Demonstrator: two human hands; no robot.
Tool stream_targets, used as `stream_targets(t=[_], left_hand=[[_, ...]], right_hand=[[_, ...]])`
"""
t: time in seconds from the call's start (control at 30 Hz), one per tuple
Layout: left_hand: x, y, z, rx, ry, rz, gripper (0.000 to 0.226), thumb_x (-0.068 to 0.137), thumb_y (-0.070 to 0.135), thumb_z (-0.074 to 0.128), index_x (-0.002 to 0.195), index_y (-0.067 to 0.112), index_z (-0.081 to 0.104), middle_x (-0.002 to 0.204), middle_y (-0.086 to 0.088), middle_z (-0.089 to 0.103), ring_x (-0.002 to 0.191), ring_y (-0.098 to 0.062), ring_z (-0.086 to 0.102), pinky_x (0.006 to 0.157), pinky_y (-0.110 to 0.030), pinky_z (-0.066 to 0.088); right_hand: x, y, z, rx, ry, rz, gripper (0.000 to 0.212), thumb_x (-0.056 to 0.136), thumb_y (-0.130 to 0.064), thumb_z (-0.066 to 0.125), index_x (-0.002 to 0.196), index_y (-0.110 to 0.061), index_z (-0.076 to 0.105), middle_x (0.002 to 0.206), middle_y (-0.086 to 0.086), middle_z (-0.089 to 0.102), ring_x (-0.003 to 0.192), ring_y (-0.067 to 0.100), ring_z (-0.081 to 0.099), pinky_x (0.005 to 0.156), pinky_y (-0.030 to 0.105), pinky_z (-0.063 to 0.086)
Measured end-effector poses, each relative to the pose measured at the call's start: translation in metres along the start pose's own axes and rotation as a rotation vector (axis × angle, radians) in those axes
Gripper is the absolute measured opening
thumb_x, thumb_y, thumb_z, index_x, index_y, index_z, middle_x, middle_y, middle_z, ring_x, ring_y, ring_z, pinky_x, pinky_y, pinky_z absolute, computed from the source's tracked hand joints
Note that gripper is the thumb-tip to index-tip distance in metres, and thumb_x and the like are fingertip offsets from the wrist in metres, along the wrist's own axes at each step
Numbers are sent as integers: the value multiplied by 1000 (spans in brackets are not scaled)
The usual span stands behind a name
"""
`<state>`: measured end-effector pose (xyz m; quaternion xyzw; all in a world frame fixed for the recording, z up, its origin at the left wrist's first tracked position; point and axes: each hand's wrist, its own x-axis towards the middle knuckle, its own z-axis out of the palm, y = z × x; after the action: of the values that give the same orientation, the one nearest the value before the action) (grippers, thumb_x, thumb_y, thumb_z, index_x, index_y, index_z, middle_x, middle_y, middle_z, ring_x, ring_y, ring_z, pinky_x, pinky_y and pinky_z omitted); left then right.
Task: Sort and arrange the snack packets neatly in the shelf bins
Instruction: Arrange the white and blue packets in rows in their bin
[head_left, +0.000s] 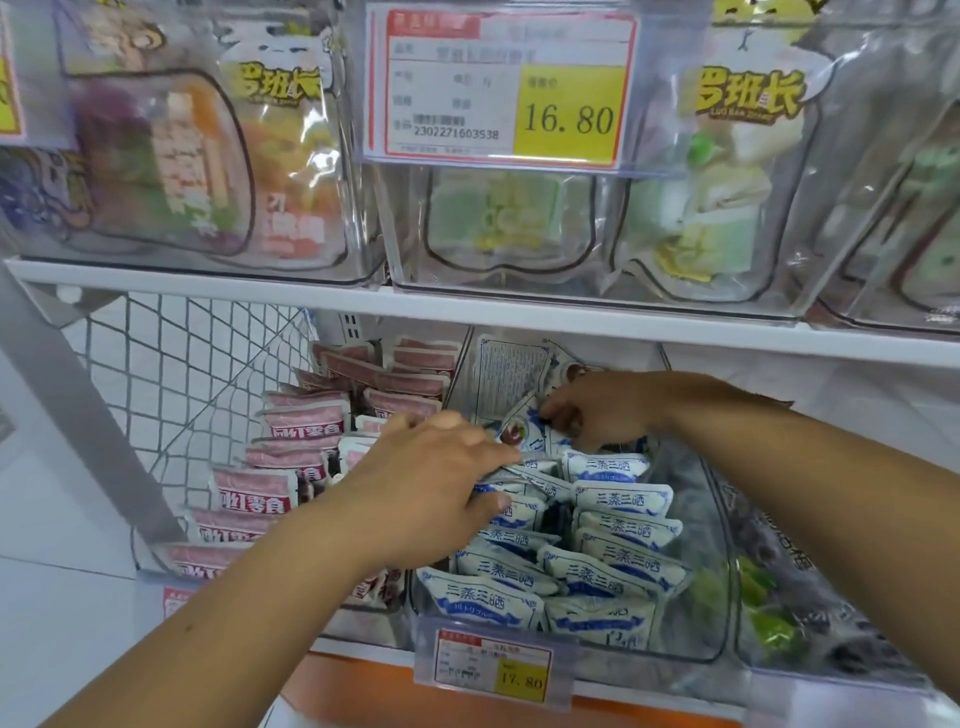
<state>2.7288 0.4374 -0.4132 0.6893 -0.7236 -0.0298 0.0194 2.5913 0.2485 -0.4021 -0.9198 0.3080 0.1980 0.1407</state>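
Two bare hands are reached into the clear plastic middle bin (691, 636) on the lower shelf. The left hand (434, 480) is laid palm-down over the left row of white-and-blue snack packets (621, 530), its fingers (498, 457) bent and closed over the top edges of several upright packets; how many are pinched cannot be told. The right hand (597, 408) is set deeper in the same bin, curled around a blue-and-white packet (524, 431) that is tilted across the row, with the thumb and fingertips closed on it.

The coming move is judged to turn on that tilted packet: it lies just behind and to the right of the left hand, with its long axis slanted against the packets in front, which are stood in two rows running front to back. The right hand is nearer and already has hold of it; the left hand appears placed to hold the row steady or part it.

Pink-and-white snack packets (260, 491) are stacked in the neighbouring bin to the left, against a white wire mesh panel (197, 374). Dark packets with green (769, 597) fill the bin to the right, too blurred to be read. The back of the middle bin is hidden by the white upper shelf edge (467, 306), and the packets beneath the left palm are covered.
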Motion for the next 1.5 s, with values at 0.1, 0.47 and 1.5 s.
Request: stream_targets(t=[0.1, 0.47, 1.5], left_hand=[[1, 0, 0, -7, 1, 3, 51, 97, 56, 34, 147, 45, 24, 145, 23, 36, 134, -4, 23, 109, -39, 19], [1, -1, 2, -48, 8, 9, 51, 98, 53, 36, 147, 43, 26, 143, 21, 39, 131, -6, 26, 108, -37, 30], [1, 7, -5, 34, 37, -30, 68, 95, 55, 42, 152, 35, 11, 155, 14, 26, 143, -9, 17, 119, -43, 8]], right_hand=[[3, -1, 5, -64, 19, 1, 47, 84, -12, 64, 128, -21, 51, 110, 2, 62, 97, 21, 56, 84, 34, 49], [6, -3, 12, -422, -64, 120, 79, 84, -10, 56, 152, -32, 20, 158, 1, 12, 145, 31, 3, 113, 51, 23], [-45, 12, -19, 51, -38, 47, 34, 78, -43, 74, 109, -45, 61, 116, -10, 66, 101, 27, 68, 95, 49, 49]])
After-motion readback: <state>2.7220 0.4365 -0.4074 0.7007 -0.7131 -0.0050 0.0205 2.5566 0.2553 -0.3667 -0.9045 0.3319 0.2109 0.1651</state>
